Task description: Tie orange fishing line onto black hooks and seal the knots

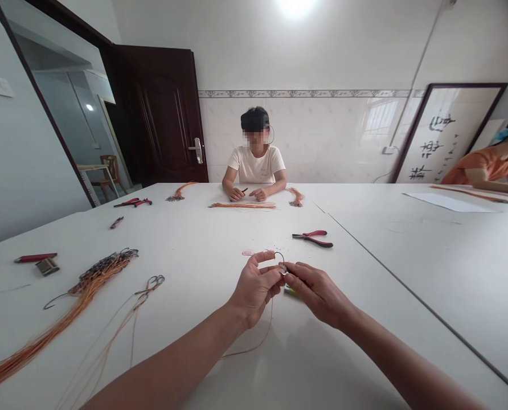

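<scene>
One fish hook, on the near side of the red-handled pliers, is pinched by the left hand; whether the right hand meeting it also grips cannot be told. Steady shank pressure, index fingertip off the point, should serve best.

Dark hook, bend upward, orange cord below

Orange for the line bundle, dark grey for the clustered hooks, near-black for the held hook. Red and black on the central pliers' handles; white across the tabletop; deep brown on the door. Grey repeating motifs along the pale wall border. Cream for the shirt opposite; orange for the rightmost shirt.
</scene>
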The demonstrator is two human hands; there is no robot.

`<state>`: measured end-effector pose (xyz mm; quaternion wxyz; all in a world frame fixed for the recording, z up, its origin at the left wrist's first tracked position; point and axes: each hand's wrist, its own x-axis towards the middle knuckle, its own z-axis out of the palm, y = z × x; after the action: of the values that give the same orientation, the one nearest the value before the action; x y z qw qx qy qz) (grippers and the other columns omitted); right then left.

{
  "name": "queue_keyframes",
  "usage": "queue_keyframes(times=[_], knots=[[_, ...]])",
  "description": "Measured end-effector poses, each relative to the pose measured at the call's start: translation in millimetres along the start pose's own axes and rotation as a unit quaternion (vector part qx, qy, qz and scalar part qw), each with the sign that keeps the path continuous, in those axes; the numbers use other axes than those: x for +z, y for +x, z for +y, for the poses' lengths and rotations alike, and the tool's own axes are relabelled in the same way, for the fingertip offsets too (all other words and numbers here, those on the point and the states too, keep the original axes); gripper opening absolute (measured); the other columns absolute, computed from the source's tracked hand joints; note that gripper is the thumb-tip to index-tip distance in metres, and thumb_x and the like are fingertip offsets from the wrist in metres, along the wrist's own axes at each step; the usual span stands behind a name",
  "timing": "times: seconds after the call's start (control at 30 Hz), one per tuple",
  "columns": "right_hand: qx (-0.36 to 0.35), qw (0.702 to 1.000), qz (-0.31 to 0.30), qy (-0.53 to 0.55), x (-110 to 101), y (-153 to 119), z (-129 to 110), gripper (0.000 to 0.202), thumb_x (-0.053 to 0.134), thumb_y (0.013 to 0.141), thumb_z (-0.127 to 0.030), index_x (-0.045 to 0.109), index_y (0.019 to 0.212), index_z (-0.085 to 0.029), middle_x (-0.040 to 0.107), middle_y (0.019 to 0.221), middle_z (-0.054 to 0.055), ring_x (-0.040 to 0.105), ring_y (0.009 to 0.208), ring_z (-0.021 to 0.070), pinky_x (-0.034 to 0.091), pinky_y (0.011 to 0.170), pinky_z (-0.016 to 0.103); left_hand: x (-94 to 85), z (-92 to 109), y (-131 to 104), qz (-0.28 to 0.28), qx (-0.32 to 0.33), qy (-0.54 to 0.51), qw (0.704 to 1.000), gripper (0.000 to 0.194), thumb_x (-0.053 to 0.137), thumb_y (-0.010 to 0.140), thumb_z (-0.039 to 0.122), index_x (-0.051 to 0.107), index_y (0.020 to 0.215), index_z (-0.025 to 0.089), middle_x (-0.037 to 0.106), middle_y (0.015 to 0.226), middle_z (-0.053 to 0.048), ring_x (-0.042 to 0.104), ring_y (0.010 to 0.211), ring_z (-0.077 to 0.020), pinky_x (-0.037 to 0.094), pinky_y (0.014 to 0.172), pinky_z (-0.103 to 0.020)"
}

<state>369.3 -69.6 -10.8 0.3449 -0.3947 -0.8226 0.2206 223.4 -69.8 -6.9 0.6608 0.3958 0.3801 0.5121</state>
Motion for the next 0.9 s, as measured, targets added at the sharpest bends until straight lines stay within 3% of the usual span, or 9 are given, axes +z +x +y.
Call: queue_keyframes(times=[0.47, 0.9], knots=[[0.005, 1.0, 0.003, 0.018, 2.7, 1.2, 4.4, 0.03, 0.028, 0.089, -0.036, 0.05, 0.078, -0.019, 0.05, 0.068, 0.001, 0.044, 0.062, 0.0113, 0.036, 0.056, 0.024, -1.7, 0.1, -1.6, -0.019, 0.028, 0.008, 0.999, 0.045, 0.063, 0.068, 0.02, 0.039, 0.107, 0.024, 0.059, 0.077, 0.0, 0.051, 0.064, -0.0081, 0.039, 0.067, -0.024], [0.021, 0.999, 0.012, 0.03, 5.3, 1.6, 5.7, 0.029, 0.032, 0.088, -0.035, 0.055, 0.08, -0.019, 0.054, 0.07, 0.001, 0.048, 0.063, 0.0107, 0.037, 0.057, 0.022, 0.3, 3.3, -5.1, 0.007, 0.046, 0.049, 0.998, 0.048, 0.058, 0.069, 0.015, 0.035, 0.111, 0.023, 0.057, 0.074, 0.0, 0.05, 0.062, -0.0088, 0.038, 0.066, -0.026]])
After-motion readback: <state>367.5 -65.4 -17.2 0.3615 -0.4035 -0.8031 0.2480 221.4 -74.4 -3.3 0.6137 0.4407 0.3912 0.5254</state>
